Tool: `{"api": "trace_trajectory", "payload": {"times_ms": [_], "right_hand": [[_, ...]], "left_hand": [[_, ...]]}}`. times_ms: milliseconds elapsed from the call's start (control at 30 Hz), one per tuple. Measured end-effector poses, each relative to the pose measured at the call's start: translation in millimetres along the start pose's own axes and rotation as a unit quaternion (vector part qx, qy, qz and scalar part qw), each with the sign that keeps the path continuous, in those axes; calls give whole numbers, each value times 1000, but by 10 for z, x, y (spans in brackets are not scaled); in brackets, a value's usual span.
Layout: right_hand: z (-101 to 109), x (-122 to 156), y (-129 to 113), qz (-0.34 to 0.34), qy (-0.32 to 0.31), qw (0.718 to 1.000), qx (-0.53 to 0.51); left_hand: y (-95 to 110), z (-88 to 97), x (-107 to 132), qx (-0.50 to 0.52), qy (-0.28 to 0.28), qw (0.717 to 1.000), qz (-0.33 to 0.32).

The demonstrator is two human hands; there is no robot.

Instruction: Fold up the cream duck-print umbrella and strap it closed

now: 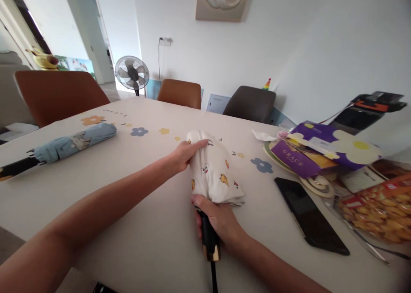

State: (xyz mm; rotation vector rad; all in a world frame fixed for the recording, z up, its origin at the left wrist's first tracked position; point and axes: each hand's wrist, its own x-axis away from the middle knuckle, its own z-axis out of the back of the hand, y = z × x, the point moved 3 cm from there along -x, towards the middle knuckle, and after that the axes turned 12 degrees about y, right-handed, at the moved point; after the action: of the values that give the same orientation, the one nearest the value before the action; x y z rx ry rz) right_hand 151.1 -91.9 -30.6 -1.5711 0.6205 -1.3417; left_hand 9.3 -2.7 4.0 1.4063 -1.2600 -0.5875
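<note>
The white cartoon-printed folding umbrella (213, 169), at the middle of the counter (154, 241), is pinched at its far fabric by the left hand (184, 154) and clenched at its black handle (209, 237) by the right hand (221, 220), so loose folds could be spilled open.

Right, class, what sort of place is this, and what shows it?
Most likely a home dining room: a table with a cream flower-print cloth, brown padded chairs around it, a white standing fan.

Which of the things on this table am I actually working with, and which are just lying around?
In hand: white umbrella, gripped by left hand and right hand.
Lying about: blue umbrella, black phone, purple box, snack bag.
</note>
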Motion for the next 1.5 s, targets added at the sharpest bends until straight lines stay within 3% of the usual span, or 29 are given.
{"api": "trace_trajectory", "payload": {"times_ms": [100,233,400,533,600,667,767,833,900,1033,1133,1233,1300,1467,1500], "right_hand": [[4,-2,4,15,-19,999,43],[-10,-1,-1,35,-56,997,45],[-55,24,-41,49,-57,997,-33],[-65,23,-35,-24,-81,996,-20],[-35,2,-55,-54,-78,995,-38],[-4,-19,-79,-87,-90,990,-66],[32,-40,-96,-134,-117,980,-87],[43,-47,-95,-148,-129,977,-87],[48,-50,-91,-149,-134,976,-91],[59,-51,-72,-152,-139,972,-110],[72,-56,-47,-155,-153,968,-124],[78,-76,-24,-147,-165,966,-133],[76,-90,-13,-148,-171,965,-132],[65,-90,-29,-171,-169,961,-136],[64,-83,-41,-172,-165,961,-139]], "left_hand": [[-19,-13,5,105,-28,993,38],[9,38,-42,153,-55,983,88],[18,48,-59,173,-74,979,78],[-85,65,-110,120,-93,986,67],[-126,120,-160,21,-60,998,27],[-105,202,-211,-92,8,995,-35],[66,274,-236,-206,123,955,-176],[203,183,-196,-280,135,904,-294],[262,-44,-134,-363,62,849,-378],[103,-634,-53,-470,-201,751,-417],[-64,-920,-107,-519,-279,692,-416],[-113,-1011,-163,-527,-282,676,-431],[-40,-981,-133,-514,-272,678,-450],[460,-674,177,-477,-161,668,-548],[570,-573,255,-464,-130,679,-554]]}}
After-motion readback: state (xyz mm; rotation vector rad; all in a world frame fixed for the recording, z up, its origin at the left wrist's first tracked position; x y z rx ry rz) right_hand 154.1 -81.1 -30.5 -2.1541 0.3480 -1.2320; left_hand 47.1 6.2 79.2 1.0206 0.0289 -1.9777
